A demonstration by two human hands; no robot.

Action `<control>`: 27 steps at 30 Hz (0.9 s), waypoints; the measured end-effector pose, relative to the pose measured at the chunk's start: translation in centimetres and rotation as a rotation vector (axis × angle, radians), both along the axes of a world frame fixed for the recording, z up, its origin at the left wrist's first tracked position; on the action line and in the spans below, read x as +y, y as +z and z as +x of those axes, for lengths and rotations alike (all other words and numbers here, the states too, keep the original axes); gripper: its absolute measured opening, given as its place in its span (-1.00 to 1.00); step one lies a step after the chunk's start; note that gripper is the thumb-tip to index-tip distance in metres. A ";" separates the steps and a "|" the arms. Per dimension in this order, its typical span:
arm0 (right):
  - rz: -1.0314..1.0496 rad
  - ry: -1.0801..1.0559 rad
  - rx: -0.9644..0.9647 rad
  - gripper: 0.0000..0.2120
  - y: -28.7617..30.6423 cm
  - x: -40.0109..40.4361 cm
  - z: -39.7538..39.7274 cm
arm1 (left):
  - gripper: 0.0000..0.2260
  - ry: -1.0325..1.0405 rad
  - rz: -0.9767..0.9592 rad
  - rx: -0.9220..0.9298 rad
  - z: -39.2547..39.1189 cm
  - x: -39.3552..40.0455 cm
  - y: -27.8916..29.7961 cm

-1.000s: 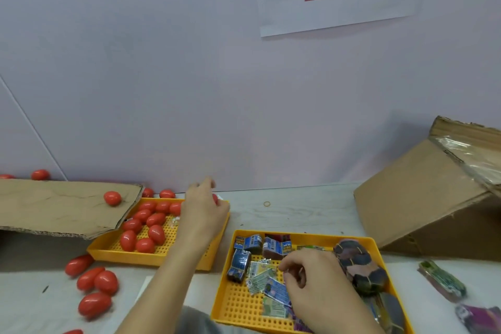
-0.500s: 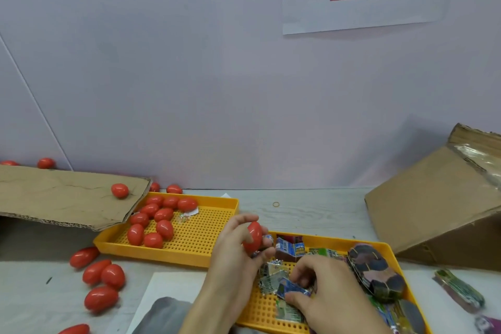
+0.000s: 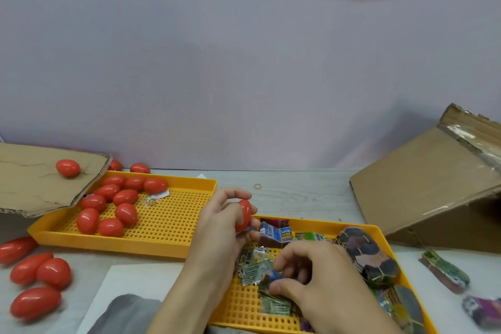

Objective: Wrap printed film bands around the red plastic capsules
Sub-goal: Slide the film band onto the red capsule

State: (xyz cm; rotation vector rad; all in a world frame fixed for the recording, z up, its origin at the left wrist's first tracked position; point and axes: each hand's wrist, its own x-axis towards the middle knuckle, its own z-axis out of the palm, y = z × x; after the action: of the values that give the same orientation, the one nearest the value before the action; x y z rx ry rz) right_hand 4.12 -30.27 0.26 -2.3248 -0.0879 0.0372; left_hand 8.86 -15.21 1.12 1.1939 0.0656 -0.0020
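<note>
Head view, the only one, showed the left hand (image 3: 217, 222) raised over the near-left corner of the band tray (image 3: 320, 222), its grip closed round one red capsule (image 3: 244, 215), thumb and fingertips (image 3: 235, 194) curled on the rounded sides with one end of the shell poking out toward the far side. That capsule hung clear of the tray, above the loose printed film bands (image 3: 253, 270) heaped on the tray's perforated floor. The right hand (image 3: 320, 282) lay lower, over the middle of the same tray, its grip pinched on a band (image 3: 273, 276) near the top of the heap; how much of that band was free of the others could not be told.

Judging by its gloss, the capsule was probably a light, hard, smooth shell, apt to slip or spin, so holding it by one end would leave the other free for sleeving. The bands looked thin, limp and crinkly, best taken by an edge and opened into a loop.

Left of the band tray stood a second yellow tray (image 3: 168, 244) holding more bare capsules (image 3: 108, 198), with others loose on the table (image 3: 298, 195) beyond it. Right of the band tray lay a tilted cardboard box (image 3: 423, 184).
</note>
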 end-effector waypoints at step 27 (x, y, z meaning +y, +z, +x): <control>0.907 -0.145 -0.067 -0.71 0.5 -1.3 0.2 | -0.73 -0.294 0.514 -0.290 -1.4 -0.9 0.0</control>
State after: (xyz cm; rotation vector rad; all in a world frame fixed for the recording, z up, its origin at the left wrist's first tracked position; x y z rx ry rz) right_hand 4.30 -31.61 0.75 -1.4202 0.0296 -0.1298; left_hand 7.42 -16.13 1.11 1.6966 -0.3859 -0.0737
